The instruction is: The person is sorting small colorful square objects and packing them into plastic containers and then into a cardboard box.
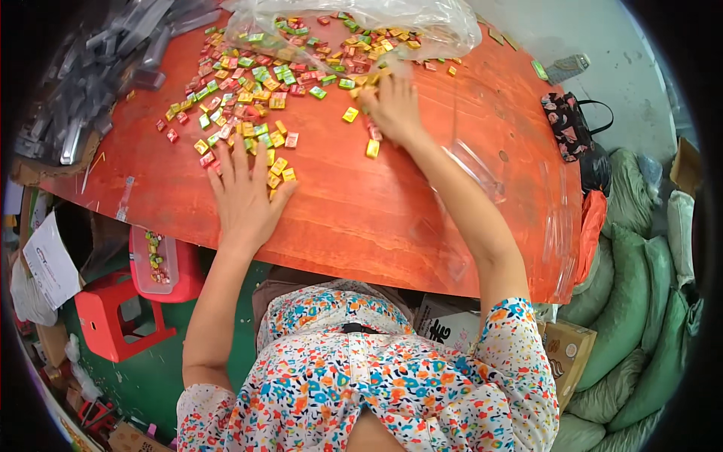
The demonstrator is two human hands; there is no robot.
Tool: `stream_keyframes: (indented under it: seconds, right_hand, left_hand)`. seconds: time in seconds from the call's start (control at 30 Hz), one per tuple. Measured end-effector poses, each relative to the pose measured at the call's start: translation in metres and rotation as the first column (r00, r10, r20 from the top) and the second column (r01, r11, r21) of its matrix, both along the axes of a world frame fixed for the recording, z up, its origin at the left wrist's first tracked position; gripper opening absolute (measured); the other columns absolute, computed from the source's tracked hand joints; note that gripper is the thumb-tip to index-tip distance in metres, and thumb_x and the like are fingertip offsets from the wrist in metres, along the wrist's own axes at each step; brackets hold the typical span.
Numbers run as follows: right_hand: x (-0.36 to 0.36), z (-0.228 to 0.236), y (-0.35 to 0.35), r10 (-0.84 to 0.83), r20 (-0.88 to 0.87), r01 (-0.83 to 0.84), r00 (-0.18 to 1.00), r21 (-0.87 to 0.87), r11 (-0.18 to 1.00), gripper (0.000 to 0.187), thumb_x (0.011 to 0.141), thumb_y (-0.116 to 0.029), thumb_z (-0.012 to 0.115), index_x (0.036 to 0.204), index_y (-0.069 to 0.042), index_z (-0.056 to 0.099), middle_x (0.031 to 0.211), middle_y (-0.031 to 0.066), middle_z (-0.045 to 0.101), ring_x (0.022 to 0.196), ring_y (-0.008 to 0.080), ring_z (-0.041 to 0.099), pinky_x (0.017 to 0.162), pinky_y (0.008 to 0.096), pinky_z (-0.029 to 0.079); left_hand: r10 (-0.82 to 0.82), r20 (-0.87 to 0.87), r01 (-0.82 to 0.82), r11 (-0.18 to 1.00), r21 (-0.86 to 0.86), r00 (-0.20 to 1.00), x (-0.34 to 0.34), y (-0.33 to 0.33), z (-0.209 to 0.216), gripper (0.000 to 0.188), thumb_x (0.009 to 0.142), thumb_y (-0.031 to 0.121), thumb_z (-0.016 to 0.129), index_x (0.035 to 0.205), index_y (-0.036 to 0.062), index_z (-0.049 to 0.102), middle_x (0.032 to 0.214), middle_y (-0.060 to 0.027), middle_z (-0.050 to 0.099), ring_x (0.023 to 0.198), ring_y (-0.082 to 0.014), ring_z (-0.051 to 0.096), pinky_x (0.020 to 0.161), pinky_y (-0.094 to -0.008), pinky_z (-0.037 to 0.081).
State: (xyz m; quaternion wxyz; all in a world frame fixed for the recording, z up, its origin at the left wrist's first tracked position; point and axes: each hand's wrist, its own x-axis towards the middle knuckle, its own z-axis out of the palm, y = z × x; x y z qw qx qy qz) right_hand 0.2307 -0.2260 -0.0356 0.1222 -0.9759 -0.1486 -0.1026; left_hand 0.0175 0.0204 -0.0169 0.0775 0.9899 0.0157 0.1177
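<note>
Many small wrapped candies [279, 100] in red, yellow and green lie spread over the far and left-middle part of the red table [339, 218]. My left hand [247, 196] rests at the near edge of the pile, fingers spread, with its fingertips among the candies. Farther off and to the right, my right hand [395, 109] reaches toward yellow candies, its fingers stretched out and slightly blurred. What lies under its fingertips is partly hidden. Just left of the right wrist is a single yellow candy [373, 148]. A clear plastic bag [429, 22] drapes over the far candies.
Clear plastic cases [71, 90] are heaped at the far left. More clear cases [478, 169] lie on the table's right side. A flowered handbag [566, 128] and green sacks [629, 301] are on the right. Lower left stand a red stool [113, 316] and a clear tub [167, 264] holding candies.
</note>
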Motion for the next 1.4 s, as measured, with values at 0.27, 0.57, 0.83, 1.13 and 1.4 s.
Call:
stream_keyframes:
  seconds: [0.27,0.57,0.83,1.13,1.4]
  right_hand:
    - [-0.052,0.043,0.057,0.435,-0.106,-0.372,0.894,0.364,0.854,0.048,0.098,-0.041,0.044,0.133,-0.009,0.052,0.137,0.0210,0.048,0.131,0.0355,0.042,0.106,0.0499,0.035]
    - [0.084,0.004,0.050,0.263,0.064,-0.245,0.963,-0.202,0.948,0.040,0.097,-0.038,0.045,0.129,-0.017,0.056,0.130,0.0195,0.052,0.126,0.0397,0.044,0.105,0.0467,0.037]
    - [-0.064,0.030,0.050,0.496,-0.071,-0.490,0.865,0.092,0.867,0.043,0.097,-0.036,0.047,0.132,-0.011,0.053,0.141,0.0134,0.047,0.129,0.0401,0.040,0.107,0.0506,0.033]
    - [-0.150,0.042,0.010,0.629,-0.220,-0.664,0.745,-0.155,0.732,0.063,0.100,-0.054,0.032,0.154,-0.022,0.022,0.160,0.0034,0.019,0.148,0.0361,0.007,0.113,0.0657,0.000]
    - [-0.124,0.045,-0.011,0.426,-0.136,-0.411,0.895,0.123,0.903,0.061,0.100,-0.052,0.033,0.152,-0.021,0.027,0.160,0.0116,0.017,0.148,0.0337,0.013,0.115,0.0623,0.004]
  left_hand:
    - [-0.029,0.097,0.029,1.000,0.002,0.995,0.023,-0.005,-0.009,0.065,0.093,0.051,0.051,0.142,0.0085,0.045,0.156,-0.0183,0.023,0.144,-0.0395,0.019,0.112,-0.0635,0.011]
    - [-0.035,0.136,0.043,0.997,-0.058,0.990,0.027,-0.011,-0.006,0.057,0.096,0.047,0.049,0.140,0.0106,0.048,0.155,-0.0153,0.027,0.143,-0.0385,0.023,0.112,-0.0639,0.013]
    - [-0.005,0.175,0.011,1.000,-0.029,0.985,0.026,-0.009,-0.011,0.057,0.096,0.046,0.047,0.139,0.0098,0.049,0.153,-0.0173,0.031,0.142,-0.0399,0.025,0.111,-0.0648,0.016]
    - [-0.056,0.116,0.056,0.998,0.004,0.992,0.007,0.002,-0.012,0.060,0.101,0.049,0.034,0.147,0.0114,0.036,0.154,-0.0152,0.030,0.143,-0.0406,0.022,0.112,-0.0637,0.011]
    - [-0.043,0.159,0.044,0.999,0.001,0.986,0.017,0.002,-0.016,0.061,0.097,0.054,0.040,0.140,0.0121,0.047,0.154,-0.0138,0.031,0.141,-0.0401,0.026,0.112,-0.0629,0.014]
